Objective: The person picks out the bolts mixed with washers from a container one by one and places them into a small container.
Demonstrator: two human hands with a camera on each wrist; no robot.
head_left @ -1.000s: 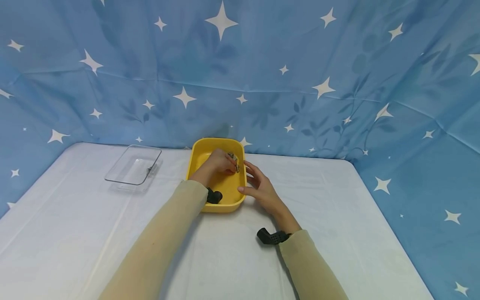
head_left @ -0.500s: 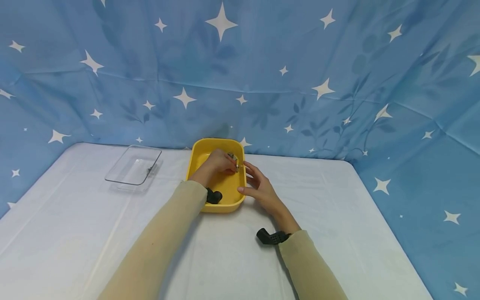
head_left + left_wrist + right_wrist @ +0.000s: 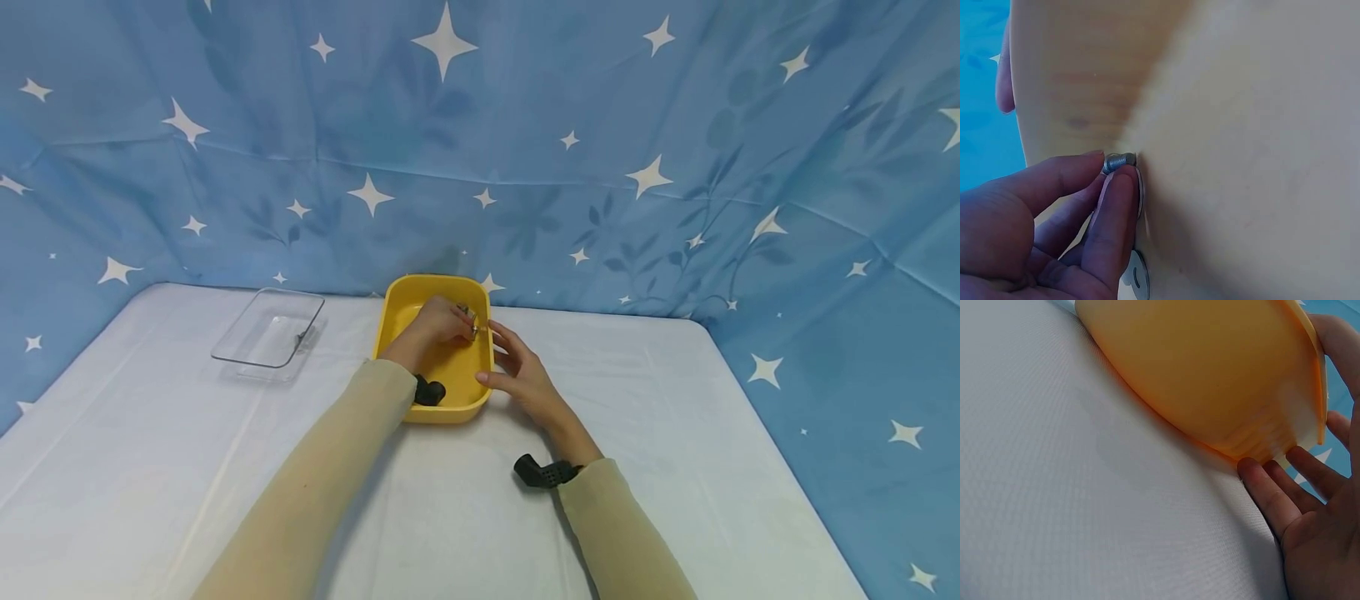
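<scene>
A yellow plastic bin (image 3: 433,415) stands at the back middle of the table. My left hand (image 3: 441,321) reaches into it and pinches a small threaded bolt (image 3: 1121,162) between thumb and fingertips, near the bin's right wall. Flat metal pieces with rounded edges (image 3: 1139,275) show beside and below these fingers, partly hidden. My right hand (image 3: 525,379) lies against the outside of the bin's right side. Its fingers are spread, with fingertips on the outer wall and the thumb at the rim. In the right wrist view, the right hand (image 3: 1322,531) touches the yellow wall (image 3: 1210,375).
To the left of the bin stands a clear rectangular container (image 3: 268,337) with a small dark metal item (image 3: 300,337) at its right side. A white cloth (image 3: 465,508) covers the table. Blue star-patterned fabric (image 3: 517,108) hangs close behind the bin.
The small bolt at the left fingertips has shifted slightly, showing at a different tilt. Both arms, the bin and the clear container stay in place.
</scene>
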